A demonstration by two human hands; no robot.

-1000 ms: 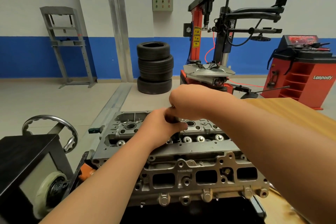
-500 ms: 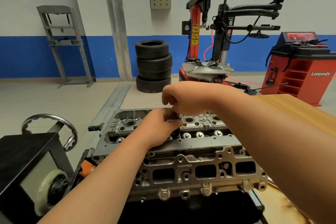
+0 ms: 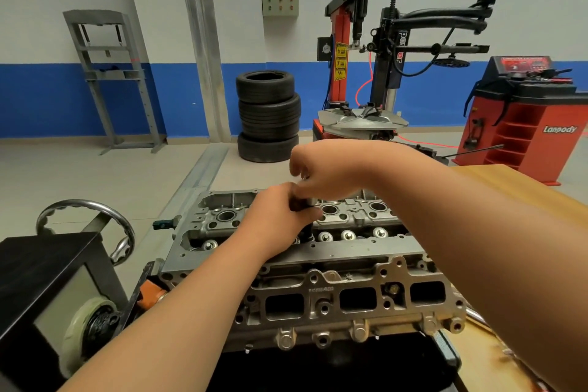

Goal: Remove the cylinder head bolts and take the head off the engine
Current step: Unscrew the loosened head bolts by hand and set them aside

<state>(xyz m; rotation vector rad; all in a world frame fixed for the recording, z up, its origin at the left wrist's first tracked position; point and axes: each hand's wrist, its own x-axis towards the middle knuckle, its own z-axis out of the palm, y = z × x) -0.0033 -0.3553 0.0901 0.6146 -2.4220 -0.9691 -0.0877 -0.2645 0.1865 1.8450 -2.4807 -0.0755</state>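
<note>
The grey aluminium cylinder head [image 3: 318, 267] sits on the engine in front of me, valve tops and spark plug wells facing up. My left hand [image 3: 280, 216] is wrapped around a dark upright tool shaft [image 3: 308, 226] that stands in the middle of the head. Just above it, my right hand [image 3: 321, 172] pinches the shiny top end of the same tool. Both hands hide the tool's tip and the bolt under it.
A black engine stand box [image 3: 47, 289] with a steel handwheel [image 3: 86, 219] is at my left. A wooden bench [image 3: 515, 188] runs along the right. Stacked tyres [image 3: 269, 114], a tyre changer [image 3: 362, 73] and a red wheel balancer [image 3: 525, 118] stand behind.
My right hand has lifted slightly off my left and now grips the tool's top with its fingertips. My left hand keeps its hold on the shaft. The view shifted a little.
</note>
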